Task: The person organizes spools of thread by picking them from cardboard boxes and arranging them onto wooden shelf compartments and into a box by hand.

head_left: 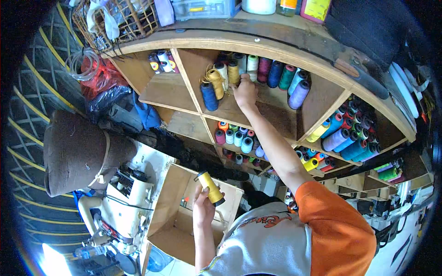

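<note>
A yellow thread spool (209,187) with dark ends is held tilted in my left hand (203,209), above an open wooden box. My right hand (246,93) reaches into an upper shelf compartment. Its fingers curl at the lower end of a gold thread spool (233,72), close to a grey spool (241,63); what lies inside them is hidden. Left of this hand stand a cream spool (222,76), a tan spool with loose thread (215,82) and a dark blue spool (209,96). To its right are maroon, blue, green and purple spools (299,94).
The wooden shelf (262,45) holds many more spools in its lower and right compartments. Beneath my left hand is the wooden box (168,195). A sewing machine (131,198) and a brown cloth roll (76,154) stand at left. Bottles and a basket (117,23) sit on top.
</note>
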A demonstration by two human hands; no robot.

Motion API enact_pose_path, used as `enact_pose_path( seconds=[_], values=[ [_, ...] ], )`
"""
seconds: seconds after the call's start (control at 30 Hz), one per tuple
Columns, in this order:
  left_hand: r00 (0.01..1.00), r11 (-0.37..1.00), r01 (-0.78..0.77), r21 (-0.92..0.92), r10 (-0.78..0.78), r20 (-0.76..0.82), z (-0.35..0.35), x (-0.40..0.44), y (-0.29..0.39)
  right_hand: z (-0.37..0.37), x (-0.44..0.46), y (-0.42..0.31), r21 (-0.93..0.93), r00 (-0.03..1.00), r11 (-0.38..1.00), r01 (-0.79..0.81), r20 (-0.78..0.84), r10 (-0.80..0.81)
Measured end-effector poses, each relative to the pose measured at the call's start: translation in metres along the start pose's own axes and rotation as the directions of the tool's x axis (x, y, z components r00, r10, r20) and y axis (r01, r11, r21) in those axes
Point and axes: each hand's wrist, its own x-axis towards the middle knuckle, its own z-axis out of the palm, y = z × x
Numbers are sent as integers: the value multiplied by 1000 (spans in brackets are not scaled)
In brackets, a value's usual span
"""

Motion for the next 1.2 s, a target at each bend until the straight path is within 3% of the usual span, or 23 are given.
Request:
enact_pose_path(
  seconds=[0.1, 0.23, 0.27, 0.3, 0.33, 0.37, 0.4, 0.43, 0.47, 0.53, 0.6, 0.63, 0.67, 0.73, 0.8, 0.83, 0.87, 0.97, 1.07, 1.1, 1.13, 1.17, 1.2],
  values=[
    [999, 999, -35, 39, 35, 11, 11, 1, 1, -3, -2, -2, 2, 996, 997, -71, 61, 71],
    [992, 993, -117, -16, 117, 46, 27, 17, 3, -30, -19, 6, 110, 991, 985, 132, -17, -131],
    [987, 988, -152, -38, 154, 46, 31, 23, 3, -59, -35, -4, 220, 974, 968, 118, 164, -156],
    [981, 983, -159, -90, 167, 102, 36, 29, 6, -87, -55, -11, 325, 922, 942, 83, 334, -197],
    [971, 976, -195, -93, 206, 124, 47, 33, 9, -102, -76, -9, 329, 799, 942, 71, 546, -251],
    [956, 966, -243, -93, 255, 145, 61, 36, 11, -146, -95, -33, 380, 553, 878, -290, 816, -170],
    [940, 954, -285, -96, 298, 164, 72, 39, 12, -149, -113, -18, 517, 453, 855, 39, 753, -477],
    [927, 950, -289, -115, 308, 215, 78, 46, 12, -159, -134, -17, 512, 404, 846, -150, 812, -420],
    [921, 941, -320, -107, 336, 199, 96, 47, 13, -176, -144, -28, 504, 499, 864, -11, 752, -432],
    [885, 919, -383, 91, 338, 319, 101, 58, 7, -182, -152, -22, 423, 618, 894, 146, 667, -416],
    [881, 907, -385, 169, 306, 361, 113, 61, 5, -184, -148, -15, 459, 672, 883, 102, 622, -401],
    [864, 870, -446, 210, 358, 354, 120, 63, 3, -186, -144, -12, 502, 705, 850, 160, 545, -455],
    [842, 825, -506, 250, 410, 351, 127, 64, 3, -180, -141, -3, 397, 734, 865, 308, 480, -481],
    [848, 738, -527, 422, 425, 316, 129, 62, 8, -183, -121, -5, 209, 807, 951, 229, 505, -305],
    [829, 625, -550, 553, 486, 275, 116, 66, 8, -162, -87, -3, 239, 908, 970, 37, 397, -132],
    [803, 526, -570, 632, 519, 292, 104, 67, 8, -142, -67, 6, 210, 939, 976, 51, 322, -118],
    [805, 564, -564, 603, 538, 249, 92, 67, 3, -121, -47, 16, 179, 963, 982, 61, 247, -105],
    [868, 572, -424, 702, 477, 136, 49, 55, -4, -74, -3, 23, 26, 985, 992, 120, 124, -123],
    [871, 426, -245, 871, 491, 5, -21, 36, -18, -44, 13, 25, 11, 982, 988, 153, 109, -153],
    [887, 495, -198, 846, 458, -60, -46, 28, -23, -26, 19, 35, -94, 993, 990, 106, 67, -100],
    [898, 566, -143, 812, 420, -134, -73, 16, -31, -24, 21, 40, 6, 990, 996, 93, 104, -93],
    [908, 625, -108, 773, 379, -179, -101, 3, -42, -33, 18, 27, -51, 989, 998, 26, 149, -18],
    [928, 617, 0, 787, 294, -230, -105, -19, -40, -20, 25, 43, -125, 987, 991, 52, 160, -32]
  ],
)
